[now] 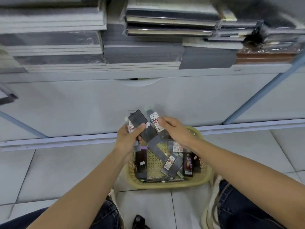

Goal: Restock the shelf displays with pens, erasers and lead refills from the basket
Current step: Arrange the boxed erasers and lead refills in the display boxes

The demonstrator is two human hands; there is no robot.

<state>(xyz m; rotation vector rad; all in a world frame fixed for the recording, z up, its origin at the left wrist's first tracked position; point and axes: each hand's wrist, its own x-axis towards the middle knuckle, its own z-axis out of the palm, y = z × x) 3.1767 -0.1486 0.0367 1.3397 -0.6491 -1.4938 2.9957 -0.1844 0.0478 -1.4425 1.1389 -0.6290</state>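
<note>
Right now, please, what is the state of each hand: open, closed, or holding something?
Left hand: grips a bundle of dark packs.
Right hand: pinches one lead refill pack marked 0.7.

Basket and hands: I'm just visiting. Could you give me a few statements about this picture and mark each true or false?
1. The left hand holds several dark packets. True.
2. The right hand is empty. False: it pinches a labelled packet.
3. The basket sits on the tiled floor. True.
4. The basket has nothing left in it. False: loose packets lie inside.
</note>
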